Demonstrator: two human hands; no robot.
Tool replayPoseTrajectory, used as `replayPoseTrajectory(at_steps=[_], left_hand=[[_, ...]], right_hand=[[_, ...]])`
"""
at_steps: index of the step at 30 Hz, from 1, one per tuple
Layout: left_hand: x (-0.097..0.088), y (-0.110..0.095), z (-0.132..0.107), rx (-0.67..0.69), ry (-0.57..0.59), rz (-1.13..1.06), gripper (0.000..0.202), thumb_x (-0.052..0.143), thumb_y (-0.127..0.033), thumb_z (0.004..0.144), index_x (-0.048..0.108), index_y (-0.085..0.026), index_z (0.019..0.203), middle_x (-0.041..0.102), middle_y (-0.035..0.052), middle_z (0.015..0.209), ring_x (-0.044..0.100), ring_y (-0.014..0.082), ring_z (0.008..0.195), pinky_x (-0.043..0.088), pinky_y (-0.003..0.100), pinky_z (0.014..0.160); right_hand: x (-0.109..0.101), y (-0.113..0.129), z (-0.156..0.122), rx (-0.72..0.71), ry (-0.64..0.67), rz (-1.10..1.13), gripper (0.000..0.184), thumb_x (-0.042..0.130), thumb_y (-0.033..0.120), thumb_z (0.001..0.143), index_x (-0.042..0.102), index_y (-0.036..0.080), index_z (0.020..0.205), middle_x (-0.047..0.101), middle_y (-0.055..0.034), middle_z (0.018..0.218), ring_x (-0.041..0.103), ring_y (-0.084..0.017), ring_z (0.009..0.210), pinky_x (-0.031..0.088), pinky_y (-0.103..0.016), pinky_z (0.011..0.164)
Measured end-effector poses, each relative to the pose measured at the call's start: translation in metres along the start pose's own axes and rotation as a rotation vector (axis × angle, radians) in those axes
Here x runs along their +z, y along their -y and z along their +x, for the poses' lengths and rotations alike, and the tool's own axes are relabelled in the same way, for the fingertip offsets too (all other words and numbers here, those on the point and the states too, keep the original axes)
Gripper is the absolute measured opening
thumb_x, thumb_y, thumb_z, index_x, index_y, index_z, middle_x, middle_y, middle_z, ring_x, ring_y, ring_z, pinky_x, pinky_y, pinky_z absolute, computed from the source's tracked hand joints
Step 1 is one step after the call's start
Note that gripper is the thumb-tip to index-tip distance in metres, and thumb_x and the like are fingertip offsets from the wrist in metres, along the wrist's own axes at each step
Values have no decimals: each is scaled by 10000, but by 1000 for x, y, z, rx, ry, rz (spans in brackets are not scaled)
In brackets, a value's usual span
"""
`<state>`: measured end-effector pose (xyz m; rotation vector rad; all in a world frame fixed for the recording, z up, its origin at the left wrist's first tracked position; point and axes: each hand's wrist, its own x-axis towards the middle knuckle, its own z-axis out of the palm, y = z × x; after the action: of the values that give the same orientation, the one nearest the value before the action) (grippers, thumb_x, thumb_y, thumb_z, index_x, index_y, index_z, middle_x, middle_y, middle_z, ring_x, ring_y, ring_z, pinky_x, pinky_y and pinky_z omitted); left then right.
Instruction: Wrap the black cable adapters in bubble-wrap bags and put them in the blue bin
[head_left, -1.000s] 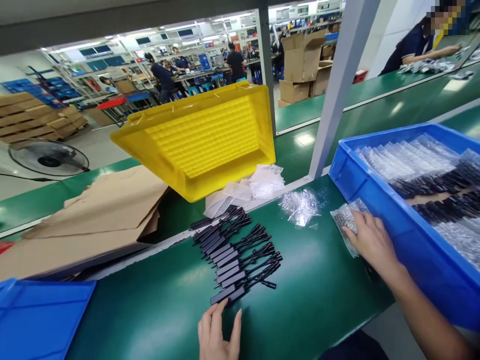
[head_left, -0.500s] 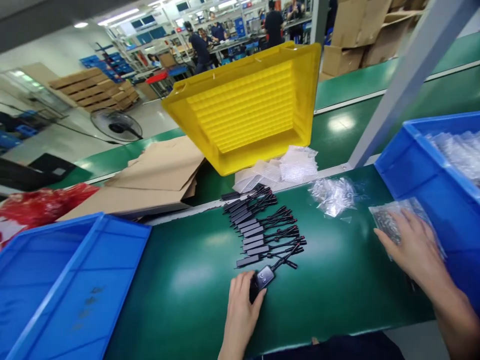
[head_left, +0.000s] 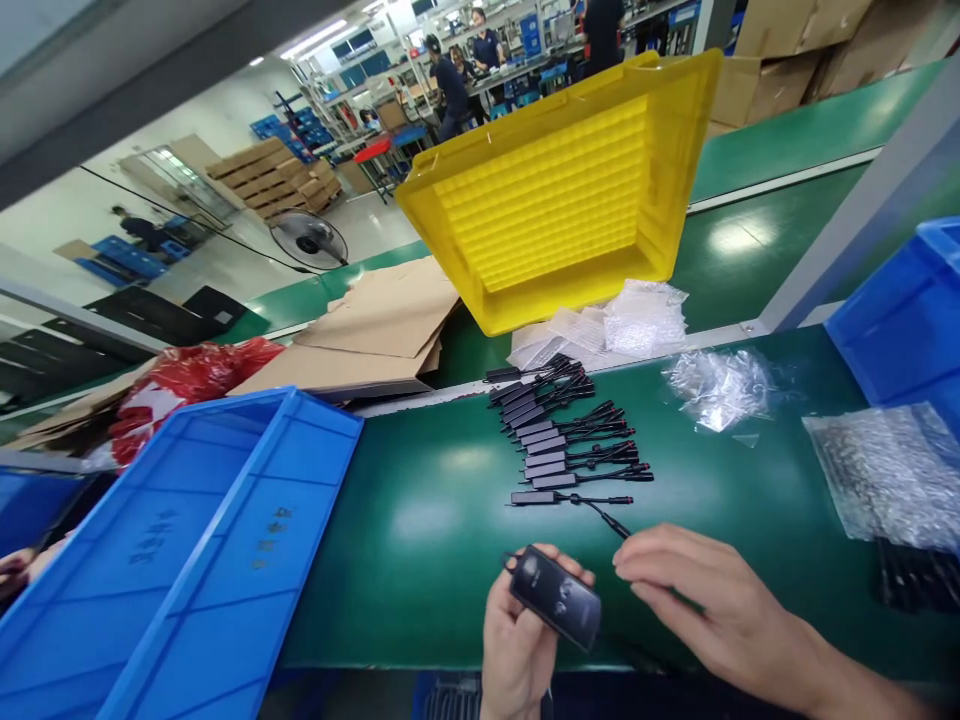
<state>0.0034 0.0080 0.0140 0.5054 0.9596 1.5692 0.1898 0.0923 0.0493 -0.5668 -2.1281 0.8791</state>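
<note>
My left hand (head_left: pixel 517 635) is closed around a small black box-shaped device (head_left: pixel 559 598), its glossy face turned up and bearing light marks. To its right, my right hand (head_left: pixel 694 605) hovers with fingers stretched out and nothing visible in them. Its fingertips are close to the cable connector (head_left: pixel 615 525) of the nearest device in the row; I cannot tell whether they touch. Beyond both hands lies a row of slim black devices (head_left: pixel 551 465) with forked cables, some red at the ends. A bubble-wrap bag (head_left: pixel 874 475) lies at the right.
A blue bin (head_left: pixel 315 510) stands at left, another blue bin (head_left: pixel 892 310) at right. Behind the row are a tilted yellow tray (head_left: pixel 555 210), bubble-wrap pouches (head_left: pixel 645 318), clear plastic (head_left: pixel 720 385) and cardboard sheets (head_left: pixel 375 320). A grey post (head_left: pixel 847 200) rises at right; co-workers are farther back.
My left hand has lifted the black device from the tabletop and tilted it. My right hand has left the bubble-wrap bag and come across beside the left. The view has shifted left.
</note>
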Motion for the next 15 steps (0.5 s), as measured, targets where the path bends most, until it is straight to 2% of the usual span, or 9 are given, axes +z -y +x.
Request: replayPoseTrajectory(at_steps=[3,6,8,15], left_hand=[[1,13,-8,-72,12,33,439,815,-466,648,735,-197,985,728,99,917,692,227,816,568,319,761],[-8,26,-15,-57,-5,109,447,818,-435,655,731,-206,1029,714,105,1023,662,251,937,532,355,872],[-12,31,-18,-63,17,142,471,808,-436,670,717,-213,1075,706,102,1029,648,256,962,518,363,890],[-8,30,-21,-66,84,169,540,807,-433,675,687,-208,1150,694,118,1074,637,271,991,514,355,882]], right_hand=[[8,7,5,-77,9,-2,205,486,97,953,633,146,1088,683,-76,959,643,-148,908,558,-241,775],[11,8,5,-116,18,-61,230,483,102,954,632,140,1125,679,-84,991,640,-158,940,561,-254,800],[12,8,4,-111,18,-86,238,475,104,954,633,144,1126,681,-85,988,644,-161,926,566,-257,785],[12,7,2,-128,-19,-99,245,467,79,946,618,139,1130,687,-86,974,653,-158,888,569,-253,745]])
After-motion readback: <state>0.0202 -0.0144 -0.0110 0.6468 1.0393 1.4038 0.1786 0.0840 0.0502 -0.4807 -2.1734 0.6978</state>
